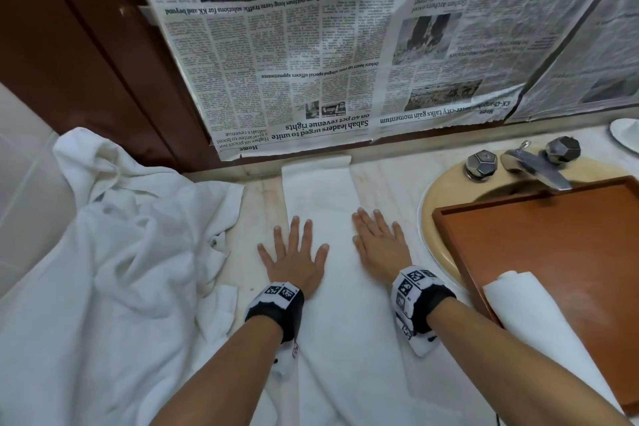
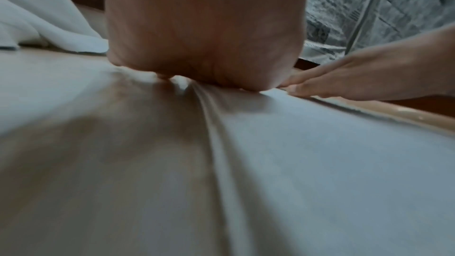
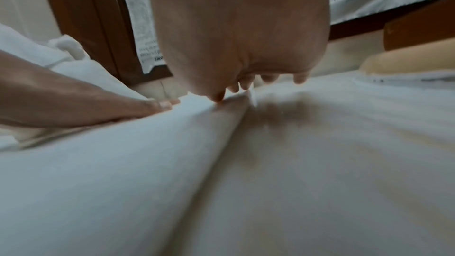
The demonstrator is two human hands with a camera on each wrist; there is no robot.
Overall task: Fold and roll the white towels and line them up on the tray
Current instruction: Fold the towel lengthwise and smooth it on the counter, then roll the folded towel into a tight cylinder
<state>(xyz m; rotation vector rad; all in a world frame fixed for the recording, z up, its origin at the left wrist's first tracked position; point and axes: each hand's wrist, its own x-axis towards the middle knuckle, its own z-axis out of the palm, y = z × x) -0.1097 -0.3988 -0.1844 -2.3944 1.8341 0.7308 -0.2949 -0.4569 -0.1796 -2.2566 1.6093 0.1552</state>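
Observation:
A white towel [image 1: 332,304], folded into a long narrow strip, lies on the counter and runs from the wall toward me. My left hand [image 1: 294,252] presses flat on its left edge, fingers spread and straight. My right hand [image 1: 378,239] lies flat on its right edge, fingers straight. In the left wrist view the left palm [image 2: 204,36] bears on the towel [image 2: 320,153]; the right wrist view shows the right palm [image 3: 241,36] on the towel [image 3: 123,172]. A wooden tray [image 1: 553,235] rests over the sink at right, with one rolled white towel [image 1: 529,308] at its near left corner.
A heap of loose white towels [image 1: 114,270] covers the counter at left. A beige sink [image 1: 439,197] with a metal tap [image 1: 532,166] and two knobs sits under the tray. Newspaper [image 1: 345,45] covers the wall behind. A white dish [image 1: 626,135] stands far right.

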